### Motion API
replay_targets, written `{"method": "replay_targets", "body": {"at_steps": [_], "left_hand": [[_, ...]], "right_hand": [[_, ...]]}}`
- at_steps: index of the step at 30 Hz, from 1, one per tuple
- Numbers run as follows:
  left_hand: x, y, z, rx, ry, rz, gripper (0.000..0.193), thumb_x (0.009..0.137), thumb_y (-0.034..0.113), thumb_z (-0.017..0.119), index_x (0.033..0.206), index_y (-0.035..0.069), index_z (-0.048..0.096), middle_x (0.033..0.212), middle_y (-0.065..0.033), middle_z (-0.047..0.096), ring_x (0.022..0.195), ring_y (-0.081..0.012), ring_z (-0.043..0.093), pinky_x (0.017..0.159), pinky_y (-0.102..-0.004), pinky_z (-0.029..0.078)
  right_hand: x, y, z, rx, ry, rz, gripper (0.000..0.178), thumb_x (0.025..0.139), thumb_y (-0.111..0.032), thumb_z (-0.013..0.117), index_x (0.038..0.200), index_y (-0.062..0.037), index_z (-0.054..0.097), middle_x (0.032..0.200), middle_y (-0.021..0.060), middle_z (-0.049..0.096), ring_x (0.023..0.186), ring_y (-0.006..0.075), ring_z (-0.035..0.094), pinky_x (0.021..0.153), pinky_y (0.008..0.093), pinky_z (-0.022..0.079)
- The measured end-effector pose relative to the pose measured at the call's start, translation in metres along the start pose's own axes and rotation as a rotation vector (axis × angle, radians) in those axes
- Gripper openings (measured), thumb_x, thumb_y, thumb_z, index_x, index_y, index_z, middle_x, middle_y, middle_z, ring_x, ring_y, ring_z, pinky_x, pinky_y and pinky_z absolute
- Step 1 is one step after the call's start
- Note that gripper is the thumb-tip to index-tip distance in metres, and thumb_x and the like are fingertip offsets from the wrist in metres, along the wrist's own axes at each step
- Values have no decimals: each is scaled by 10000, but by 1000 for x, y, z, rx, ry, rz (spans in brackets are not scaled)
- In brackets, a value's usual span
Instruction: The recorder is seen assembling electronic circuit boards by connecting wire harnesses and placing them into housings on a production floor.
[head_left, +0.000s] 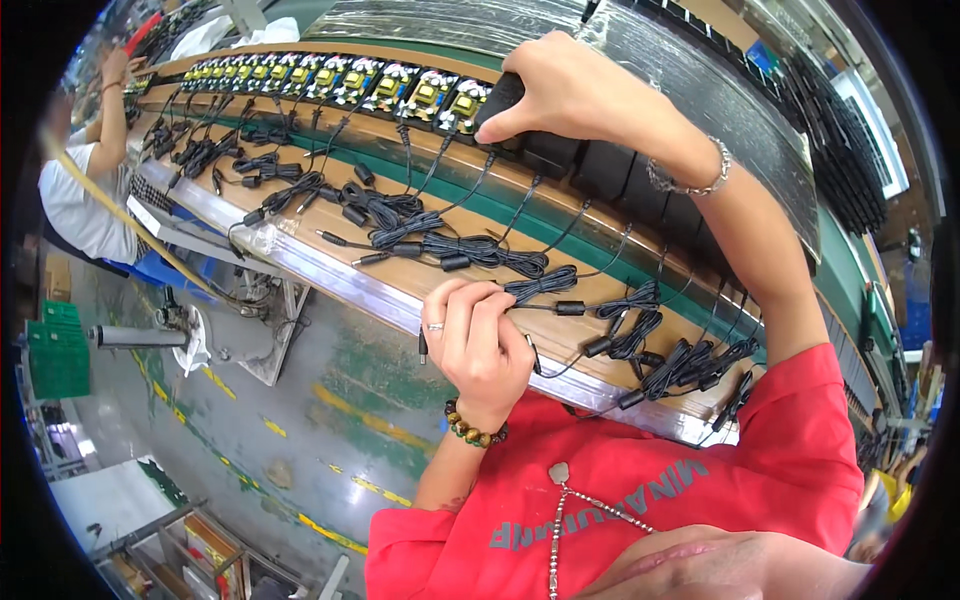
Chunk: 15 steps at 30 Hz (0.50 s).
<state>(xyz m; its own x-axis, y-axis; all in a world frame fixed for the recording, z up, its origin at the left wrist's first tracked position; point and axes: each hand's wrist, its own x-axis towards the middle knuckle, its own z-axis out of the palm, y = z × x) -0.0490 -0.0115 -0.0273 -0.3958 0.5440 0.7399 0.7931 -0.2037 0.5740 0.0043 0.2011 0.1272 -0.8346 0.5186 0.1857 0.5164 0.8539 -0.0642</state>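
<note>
My right hand (pixel 570 88) reaches across the bench, its thumb and fingers closed on a black adapter case (pixel 505 93) at the end of a row of circuit boards (pixel 385 90) in black trays. My left hand (pixel 470 340) is curled by the front edge, closed around a black cable (pixel 537 355); a dark plug end (pixel 423 347) shows beside its fingers. Most of what lies in that palm is hidden. Just right of the held case are black adapter bodies (pixel 550 155) in line. From the row, leads run down to bundled black cables (pixel 400 220) on the bench.
A clear-edged strip (pixel 340 270) runs along the bench's front. Behind the row lies a dark film-covered surface (pixel 430 30). Another person (pixel 95 195) in white works at the far left. A metal stand (pixel 240 335) and green crates (pixel 57 350) stand beyond the bench.
</note>
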Motion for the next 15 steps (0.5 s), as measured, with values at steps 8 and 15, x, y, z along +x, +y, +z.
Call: {"method": "replay_targets", "body": {"at_steps": [8,15], "left_hand": [[-2,-2,-2,-14,1,-11,214,662,-100,609,824,30,660,888,-92,645,887,-324,609,792,-427,477],[0,-1,-1,-32,17,-17,219,657,-106,597,817,30,657,879,-96,645,881,-324,609,781,-423,477]], "right_hand": [[-6,-13,7,-19,-1,-76,499,724,-337,862,823,117,680,753,286,663,792,435,697,723,435,579],[-5,-7,7,-41,8,-106,585,755,-442,814,718,114,638,679,294,608,725,450,649,692,474,539]]}}
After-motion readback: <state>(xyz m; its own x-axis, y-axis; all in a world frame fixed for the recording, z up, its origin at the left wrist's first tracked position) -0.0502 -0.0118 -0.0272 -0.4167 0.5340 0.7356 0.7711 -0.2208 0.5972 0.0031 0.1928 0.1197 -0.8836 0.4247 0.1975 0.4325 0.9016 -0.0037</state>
